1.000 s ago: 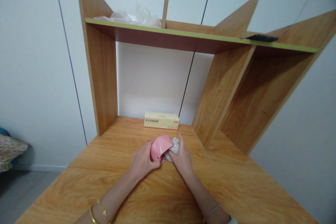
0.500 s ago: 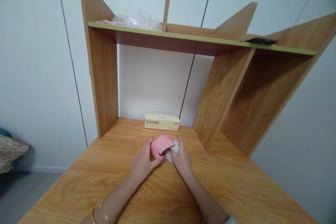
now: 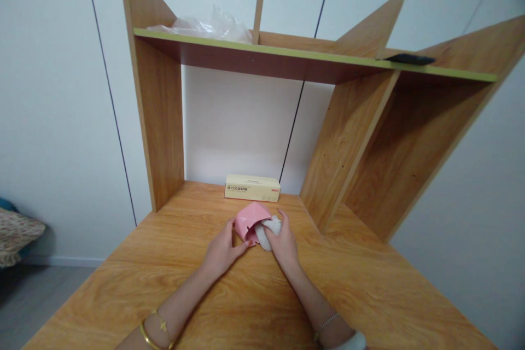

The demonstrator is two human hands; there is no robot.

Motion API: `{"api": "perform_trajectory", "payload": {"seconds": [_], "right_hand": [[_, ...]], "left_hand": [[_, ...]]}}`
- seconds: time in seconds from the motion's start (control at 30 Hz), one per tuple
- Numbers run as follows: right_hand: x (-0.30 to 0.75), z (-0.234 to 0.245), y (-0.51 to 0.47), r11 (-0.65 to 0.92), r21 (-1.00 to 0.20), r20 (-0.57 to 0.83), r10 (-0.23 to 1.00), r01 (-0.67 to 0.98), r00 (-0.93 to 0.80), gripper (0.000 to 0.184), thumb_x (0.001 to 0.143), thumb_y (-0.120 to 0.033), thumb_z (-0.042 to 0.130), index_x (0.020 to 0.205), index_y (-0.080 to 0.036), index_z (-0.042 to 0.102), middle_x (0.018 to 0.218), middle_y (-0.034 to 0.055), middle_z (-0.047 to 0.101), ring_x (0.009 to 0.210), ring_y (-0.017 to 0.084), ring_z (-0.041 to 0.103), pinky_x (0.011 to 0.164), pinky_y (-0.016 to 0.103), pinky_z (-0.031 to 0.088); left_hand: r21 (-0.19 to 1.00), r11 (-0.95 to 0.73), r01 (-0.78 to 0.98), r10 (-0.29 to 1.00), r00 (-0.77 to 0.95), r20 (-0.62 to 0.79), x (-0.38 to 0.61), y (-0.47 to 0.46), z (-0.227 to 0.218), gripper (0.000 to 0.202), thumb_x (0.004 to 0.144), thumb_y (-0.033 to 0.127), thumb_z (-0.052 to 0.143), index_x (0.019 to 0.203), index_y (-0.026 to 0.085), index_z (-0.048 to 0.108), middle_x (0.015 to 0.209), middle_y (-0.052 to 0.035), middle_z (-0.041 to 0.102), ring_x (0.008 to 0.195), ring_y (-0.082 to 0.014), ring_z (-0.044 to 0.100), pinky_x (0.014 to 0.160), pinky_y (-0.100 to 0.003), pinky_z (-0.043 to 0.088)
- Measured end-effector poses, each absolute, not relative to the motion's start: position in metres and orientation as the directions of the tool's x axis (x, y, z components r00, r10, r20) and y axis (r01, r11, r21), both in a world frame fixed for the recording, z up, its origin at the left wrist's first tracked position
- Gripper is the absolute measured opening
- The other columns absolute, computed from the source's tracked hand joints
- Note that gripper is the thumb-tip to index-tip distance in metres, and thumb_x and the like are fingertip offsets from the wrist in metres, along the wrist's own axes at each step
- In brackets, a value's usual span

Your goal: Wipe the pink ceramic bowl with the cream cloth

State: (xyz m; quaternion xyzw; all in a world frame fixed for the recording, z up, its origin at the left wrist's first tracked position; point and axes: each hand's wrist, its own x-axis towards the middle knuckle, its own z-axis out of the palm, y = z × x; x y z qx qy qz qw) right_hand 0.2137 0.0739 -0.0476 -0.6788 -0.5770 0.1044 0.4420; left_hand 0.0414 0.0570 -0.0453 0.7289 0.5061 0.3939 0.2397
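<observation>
A hollow pink container with faceted sides lies tipped over, its dark opening facing me and to the right. My left hand grips it from the left, thumb at the lower rim and fingers along the far side. In my right hand is a crumpled white cloth, pinched at the container's opening. Part of the cloth is at or just inside the rim; how far in it reaches is hidden. Both hands are just above or on the wooden desk.
Behind the hands, a long cream box with printed lettering stands at the back of the desk. A wooden shelf unit rises around it, bearing a clear plastic bag and a dark flat object. Patterned fabric shows at far left.
The pink container has turned in my left hand, so more of its opening shows. My right hand has shifted slightly with the cloth at the rim. The camera view has moved a little.
</observation>
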Motion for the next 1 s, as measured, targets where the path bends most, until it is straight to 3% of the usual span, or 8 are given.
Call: {"api": "perform_trajectory", "payload": {"seconds": [0.27, 0.47, 0.7, 0.83, 1.0], "right_hand": [[0.212, -0.034, 0.064, -0.043, -0.541, 0.425, 0.848, 0.840, 0.316, 0.067, 0.071, -0.038, 0.052, 0.131, -0.022, 0.027, 0.097, 0.0085, 0.064, 0.082, 0.026, 0.062, 0.063, 0.031, 0.041], [0.211, -0.030, 0.058, 0.049, -0.456, 0.515, 0.829, 0.889, 0.219, 0.068, 0.071, -0.038, 0.053, 0.131, -0.019, 0.026, 0.097, 0.0087, 0.064, 0.086, 0.024, 0.060, 0.067, 0.029, 0.041], [0.211, -0.035, 0.059, 0.071, -0.418, 0.438, 0.889, 0.906, 0.132, 0.066, 0.076, -0.031, 0.048, 0.134, -0.018, 0.020, 0.093, 0.0089, 0.065, 0.079, 0.024, 0.062, 0.065, 0.029, 0.041], [0.214, -0.039, 0.063, 0.029, -0.464, 0.398, 0.900, 0.885, 0.179, 0.064, 0.077, -0.027, 0.045, 0.135, -0.017, 0.020, 0.092, 0.0088, 0.066, 0.078, 0.024, 0.062, 0.064, 0.029, 0.041], [0.216, -0.041, 0.065, 0.061, -0.627, 0.398, 0.882, 0.776, 0.252, 0.061, 0.076, -0.027, 0.044, 0.133, -0.020, 0.025, 0.093, 0.0061, 0.065, 0.081, 0.020, 0.061, 0.067, 0.027, 0.042]], "left_hand": [[0.707, -0.369, 0.604, 0.923, 0.147, 0.356, 0.043, 0.055, -0.044, 0.053, 0.069, 0.036, 0.057, 0.115, 0.016, 0.040, 0.110, -0.0098, 0.059, 0.097, -0.0238, 0.056, 0.079, -0.035, 0.043], [0.618, -0.459, 0.639, 0.857, 0.137, 0.496, 0.044, 0.051, -0.038, 0.049, 0.064, 0.029, 0.060, 0.109, 0.016, 0.046, 0.101, -0.0089, 0.059, 0.092, -0.0236, 0.055, 0.078, -0.036, 0.043], [0.515, -0.564, 0.646, 0.772, 0.190, 0.607, 0.040, 0.052, -0.033, 0.051, 0.066, 0.029, 0.059, 0.114, 0.017, 0.045, 0.099, -0.0070, 0.057, 0.089, -0.0223, 0.051, 0.081, -0.037, 0.041], [0.535, -0.553, 0.639, 0.784, 0.183, 0.593, 0.041, 0.053, -0.038, 0.059, 0.072, 0.038, 0.054, 0.125, 0.018, 0.035, 0.108, -0.0093, 0.054, 0.098, -0.0244, 0.048, 0.085, -0.041, 0.037], [0.626, -0.542, 0.562, 0.825, 0.211, 0.525, 0.044, 0.055, -0.047, 0.070, 0.072, 0.042, 0.056, 0.129, 0.017, 0.025, 0.117, -0.0125, 0.049, 0.105, -0.0265, 0.045, 0.087, -0.043, 0.036]]}}
